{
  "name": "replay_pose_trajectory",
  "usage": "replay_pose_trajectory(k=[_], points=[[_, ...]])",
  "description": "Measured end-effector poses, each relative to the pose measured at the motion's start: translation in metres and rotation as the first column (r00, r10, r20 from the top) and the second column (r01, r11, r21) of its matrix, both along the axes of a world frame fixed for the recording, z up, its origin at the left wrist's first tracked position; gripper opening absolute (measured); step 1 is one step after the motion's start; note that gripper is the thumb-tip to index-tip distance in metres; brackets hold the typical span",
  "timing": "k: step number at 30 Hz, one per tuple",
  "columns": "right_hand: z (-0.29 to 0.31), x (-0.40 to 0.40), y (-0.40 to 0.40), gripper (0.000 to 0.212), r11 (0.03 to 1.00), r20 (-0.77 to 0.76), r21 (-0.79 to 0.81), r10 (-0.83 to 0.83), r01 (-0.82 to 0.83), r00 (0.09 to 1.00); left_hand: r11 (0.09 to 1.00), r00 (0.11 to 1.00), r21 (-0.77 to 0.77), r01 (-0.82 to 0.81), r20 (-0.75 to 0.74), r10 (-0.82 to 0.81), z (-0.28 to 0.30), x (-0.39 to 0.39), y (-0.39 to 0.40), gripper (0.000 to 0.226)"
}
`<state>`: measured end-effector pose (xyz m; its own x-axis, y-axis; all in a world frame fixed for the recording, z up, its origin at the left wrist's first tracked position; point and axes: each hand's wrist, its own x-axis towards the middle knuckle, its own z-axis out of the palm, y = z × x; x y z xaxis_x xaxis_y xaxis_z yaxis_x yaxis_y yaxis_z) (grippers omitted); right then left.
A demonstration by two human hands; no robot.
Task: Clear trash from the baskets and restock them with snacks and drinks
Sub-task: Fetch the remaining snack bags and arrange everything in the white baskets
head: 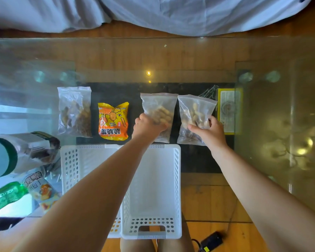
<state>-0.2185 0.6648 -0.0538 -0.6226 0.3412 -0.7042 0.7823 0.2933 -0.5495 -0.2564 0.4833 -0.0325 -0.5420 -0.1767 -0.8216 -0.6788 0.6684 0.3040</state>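
Glass tabletop (189, 57), seen from above: left hand (147, 125) has its grip clamped on a clear zip bag of peanuts (159, 106), right hand (206, 130) likewise on a second peanut bag (195, 108) just beside it. White perforated basket (153, 188) sits near, under the left forearm (interior bare where visible). Orange snack packet (113, 121) and another clear bag (74, 111) lie to the left; bottles (5, 195) at the near-left edge.

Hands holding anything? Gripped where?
Left hand grips one clear peanut bag at its lower middle; right hand grips the neighbouring peanut bag likewise.
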Motion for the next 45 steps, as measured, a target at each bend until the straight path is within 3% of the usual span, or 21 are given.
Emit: replay_pose_trajectory(k=[6,10,12,20,25,33,45], points=[[0.037,0.015,0.004,0.091,1.000,0.051,-0.027,0.017,-0.016,0.999,0.985,0.987,0.089,-0.148,-0.045,0.152,0.036,0.008,-0.007,0.066],[0.075,0.031,-0.006,0.084,0.995,0.041,-0.097,0.014,-0.010,0.999,0.963,0.962,0.163,-0.213,-0.135,0.235,0.071,0.039,-0.021,0.076],[0.096,0.041,-0.015,0.075,0.987,0.046,-0.157,0.032,-0.024,0.998,0.934,0.934,0.219,-0.283,-0.160,0.321,0.091,0.064,-0.034,0.070],[0.170,0.096,-0.078,0.032,0.941,0.166,-0.264,0.263,-0.214,0.950,0.663,0.709,0.304,-0.685,0.065,0.702,0.154,0.198,-0.100,0.034],[0.192,0.145,-0.134,0.027,0.867,0.226,-0.290,0.474,-0.406,0.851,0.554,0.586,0.247,-0.795,0.080,0.806,0.170,0.300,-0.144,0.024],[0.218,0.242,-0.231,0.004,0.718,0.233,-0.279,0.694,-0.637,0.681,0.142,0.168,0.234,-0.962,0.098,0.981,0.197,0.470,-0.211,0.013],[0.240,0.352,-0.341,0.014,0.427,0.205,-0.112,0.893,-0.897,0.400,-0.316,-0.301,0.226,-0.921,0.101,0.948,0.218,0.677,-0.271,0.014]])
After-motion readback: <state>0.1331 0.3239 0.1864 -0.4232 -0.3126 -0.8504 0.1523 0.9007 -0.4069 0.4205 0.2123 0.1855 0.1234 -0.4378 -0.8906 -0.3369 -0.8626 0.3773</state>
